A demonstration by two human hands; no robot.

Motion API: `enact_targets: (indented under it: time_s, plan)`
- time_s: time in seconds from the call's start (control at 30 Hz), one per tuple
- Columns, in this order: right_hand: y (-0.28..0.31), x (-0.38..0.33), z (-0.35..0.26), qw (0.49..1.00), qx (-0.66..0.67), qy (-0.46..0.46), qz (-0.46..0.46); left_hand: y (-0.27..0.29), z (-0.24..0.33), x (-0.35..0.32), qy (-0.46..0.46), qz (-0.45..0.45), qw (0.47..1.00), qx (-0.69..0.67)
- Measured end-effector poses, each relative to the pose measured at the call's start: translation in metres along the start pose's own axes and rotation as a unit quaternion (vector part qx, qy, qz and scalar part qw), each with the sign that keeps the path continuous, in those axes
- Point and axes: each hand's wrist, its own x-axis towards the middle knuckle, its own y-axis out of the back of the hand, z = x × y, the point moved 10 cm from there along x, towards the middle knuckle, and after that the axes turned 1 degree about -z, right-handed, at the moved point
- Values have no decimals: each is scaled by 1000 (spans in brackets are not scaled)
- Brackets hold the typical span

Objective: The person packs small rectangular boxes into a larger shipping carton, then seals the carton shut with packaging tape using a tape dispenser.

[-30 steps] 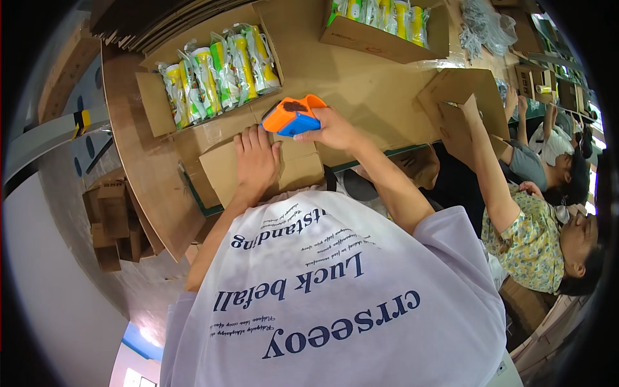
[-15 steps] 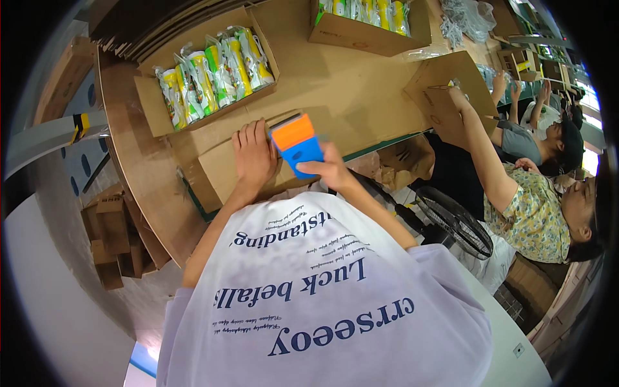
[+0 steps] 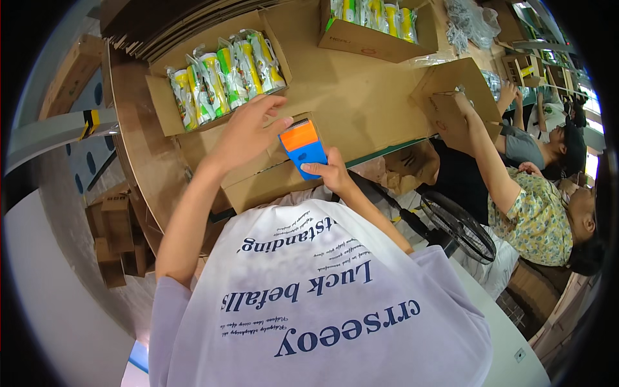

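Note:
My right hand [image 3: 329,169] is closed around a blue-and-orange tape dispenser [image 3: 305,153], its dark toothed edge pointing away from me. The thumb lies along the blue body. Just left of it, my left hand [image 3: 248,134] is raised with thumb and fingers apart, holding nothing. Below both hands lies a cardboard box [image 3: 258,184] with its flaps folded over, close to my body. Beyond my left hand stands an open carton [image 3: 156,97] packed with several bagged yellow, green and white items [image 3: 225,71].
A second open carton [image 3: 374,46] of similar items stands at the far side. At right a co-worker's hand [image 3: 463,102] reaches into another open carton [image 3: 433,115]. A black fan [image 3: 458,226] stands beside my right arm. Stacked cardboard sheets [image 3: 174,29] lie far left.
My left hand has lifted off the box, rising up and away from me. The tape dispenser in my right hand has shifted only slightly.

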Motion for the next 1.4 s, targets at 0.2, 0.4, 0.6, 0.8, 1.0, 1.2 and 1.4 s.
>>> enact_targets:
  time_s: [0.2,0.4,0.6,0.8,1.0,1.2,1.4]
  plan:
    - [4,-1,8,1000,0,-12,-8,-27,0,21,89,-197,975,-45]
    - [1,-7,12,999,22,8,-22,-49,-10,20,149,-242,953,-106]
    - [1,-11,13,999,23,14,-26,-53,-17,24,201,-241,944,-102]
    - [2,-10,21,999,9,4,-30,-57,-31,22,221,-192,952,-91]
    - [1,-12,19,1000,19,-1,-25,-56,-18,23,167,-194,966,26]
    - [-2,-10,18,998,34,-27,-56,-32,28,13,60,-38,984,161]
    - [2,-18,19,998,-6,-19,-52,34,82,20,19,33,987,153]
